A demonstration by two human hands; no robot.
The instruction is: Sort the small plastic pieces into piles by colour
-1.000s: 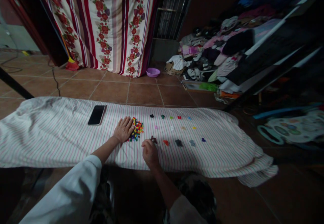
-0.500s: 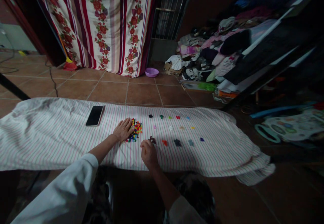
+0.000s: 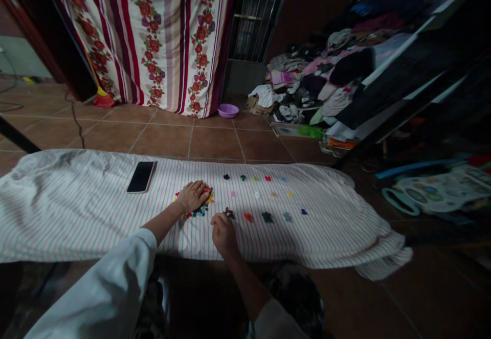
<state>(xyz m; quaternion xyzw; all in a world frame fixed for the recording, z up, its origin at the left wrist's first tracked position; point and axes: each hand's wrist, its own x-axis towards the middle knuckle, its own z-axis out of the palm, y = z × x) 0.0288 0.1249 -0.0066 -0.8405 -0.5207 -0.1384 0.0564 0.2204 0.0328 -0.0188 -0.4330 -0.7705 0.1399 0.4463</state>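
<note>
My left hand (image 3: 193, 196) lies flat with its fingers out over a pile of small multicoloured pieces (image 3: 200, 211), covering part of it. Just right of the pile, my right hand (image 3: 223, 230) is curled, its fingertips pressed together; whatever they hold, if anything, is too small to make out. Beside its knuckles sits a small heap of dark brown pieces (image 3: 229, 213). Further right are little single-colour groups: orange pieces (image 3: 248, 217), dark grey pieces (image 3: 267, 217), grey-blue pieces (image 3: 287, 217) and dark blue pieces (image 3: 304, 211). Behind them are two more rows, including black pieces (image 3: 226, 177) and red pieces (image 3: 267, 178).
A striped cloth (image 3: 95, 216) covers the low table. A phone (image 3: 141, 177) lies on it at the left. Beyond, on the tiled floor, are a purple basin (image 3: 228, 110), a floral curtain (image 3: 172, 42) and a heap of clothes (image 3: 318, 81).
My left hand has slid right across the pile, and pieces now show on its left side too. My right hand stays curled in nearly the same place. The view has shifted slightly.
</note>
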